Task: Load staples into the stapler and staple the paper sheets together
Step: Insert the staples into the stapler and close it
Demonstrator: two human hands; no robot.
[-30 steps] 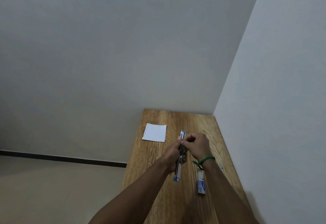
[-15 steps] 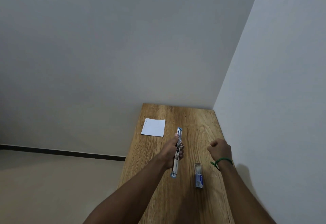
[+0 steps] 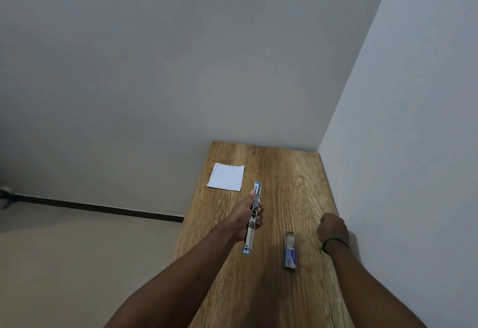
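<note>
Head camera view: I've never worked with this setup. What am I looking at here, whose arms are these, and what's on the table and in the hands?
There is no machine here. A person wears one wide-angle camera on the head, looking forward and down, so the two bare arms reaching in from the bottom are that person's own.

The left hand holds the stapler, swung open into one long strip, above the wooden table. The right hand, with a green band at the wrist, is closed into a loose fist near the wall; whether it holds anything cannot be told.

On the table lie white paper sheets at the far left and a small open staple box between the two arms.
</note>
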